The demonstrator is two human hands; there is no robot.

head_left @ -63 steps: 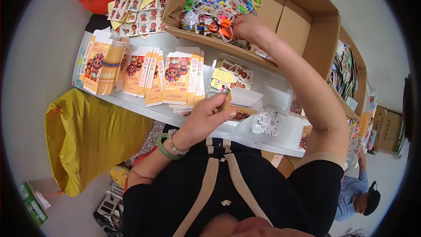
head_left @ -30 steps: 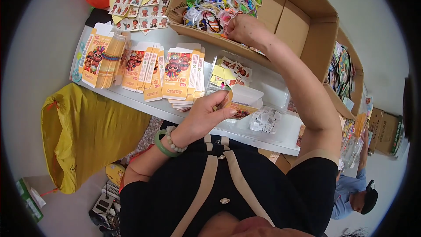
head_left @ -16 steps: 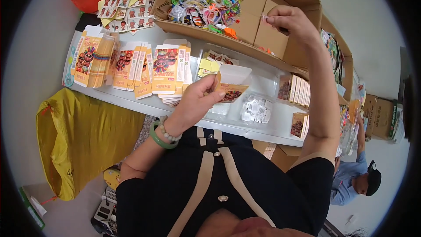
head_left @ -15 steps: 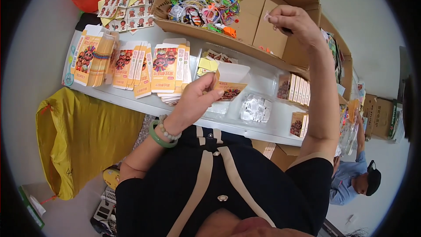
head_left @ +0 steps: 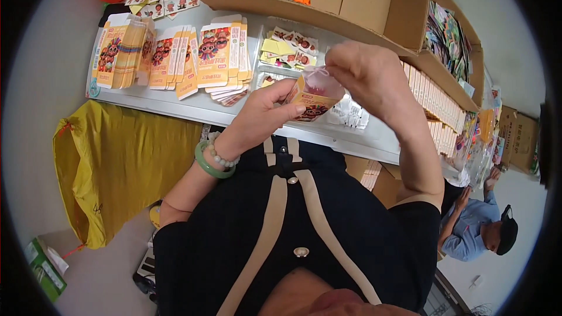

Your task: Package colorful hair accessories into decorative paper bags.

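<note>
My left hand grips a small orange carton with a printed cartoon front, its fingers and thumb on the sides and its top open. Close above that opening is my right hand, its fingers bent together and partly hidden. A thin pale cord runs from the right fingertips to the carton's mouth. Something pinkish shows inside, too small to make out. Small white packets lie on the table just behind the carton.
Flat cartons lie in stacks at the left, beside a tray of stickers. Behind, a cardboard box holds tangled coloured cords. Rows of upright cartons stand at the right. A co-worker is at the far right.
My right hand has come down and toward me, from over the cardboard box to the carton's opening, bringing the pale cord. The carton stays in my left hand. The view has shifted.
</note>
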